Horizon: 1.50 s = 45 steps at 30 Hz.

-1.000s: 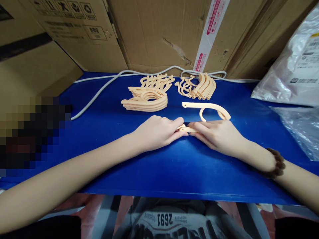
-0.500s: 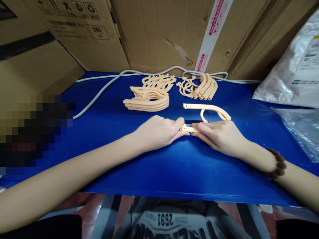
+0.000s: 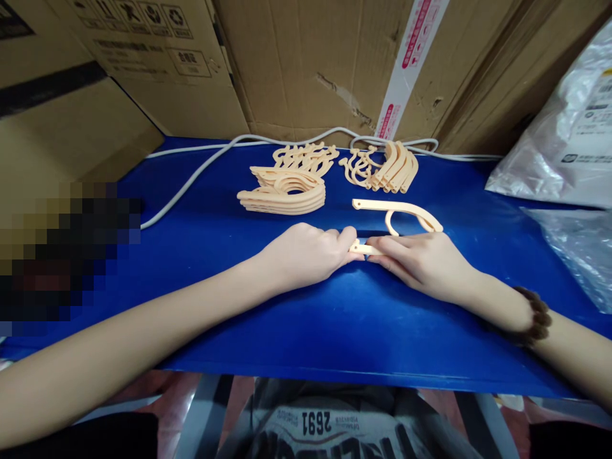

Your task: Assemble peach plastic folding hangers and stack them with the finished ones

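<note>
My left hand is closed, thumb and fingers pinching at the left end of a cream plastic hanger arm. Most of what lies in that grip is hidden by the fingers. From the right, my right hand grips the same arm, so only a short length with a small hole shows between the two hands. Just behind my right hand lies a curved cream folding hanger, its far end pointing left. Both hands are low over the blue table.
Stacked hanger pieces lie at the back, with thin hook-like parts behind them. Further right are loose curved arms and small hooks. A white cable, cardboard boxes and plastic bags border the table.
My left thumb and fingers have shifted slightly right along the end of the hanger arm. My right hand keeps its place, and the pieces on the table lie as before.
</note>
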{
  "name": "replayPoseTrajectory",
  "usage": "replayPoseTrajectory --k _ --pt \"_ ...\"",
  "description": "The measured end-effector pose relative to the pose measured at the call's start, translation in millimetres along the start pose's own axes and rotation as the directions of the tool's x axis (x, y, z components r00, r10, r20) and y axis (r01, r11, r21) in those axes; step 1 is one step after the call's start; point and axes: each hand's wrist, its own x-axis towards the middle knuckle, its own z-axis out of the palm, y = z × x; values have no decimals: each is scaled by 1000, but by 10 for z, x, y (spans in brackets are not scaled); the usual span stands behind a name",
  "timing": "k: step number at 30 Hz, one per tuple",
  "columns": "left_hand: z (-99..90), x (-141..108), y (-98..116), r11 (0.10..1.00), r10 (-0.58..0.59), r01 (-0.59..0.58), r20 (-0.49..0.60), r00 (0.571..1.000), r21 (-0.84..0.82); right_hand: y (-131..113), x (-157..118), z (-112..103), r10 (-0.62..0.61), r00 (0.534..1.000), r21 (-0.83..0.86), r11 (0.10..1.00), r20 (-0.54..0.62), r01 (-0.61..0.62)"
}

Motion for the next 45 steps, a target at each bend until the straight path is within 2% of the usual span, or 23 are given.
replayPoseTrajectory --k 15,23,31,45 --pt "13 -2 5 999 34 -33 -49 998 39 33 24 -5 -14 999 43 999 32 13" --pt "-9 9 29 999 6 -6 12 1000 35 39 13 -2 -26 999 40 999 41 24" --pt "1 -4 57 1000 8 -7 -23 1000 24 60 3 -22 -47 997 55 998 64 44" --pt "-17 10 64 999 -30 31 79 996 -10 67 4 -5 -44 997 67 997 69 40"
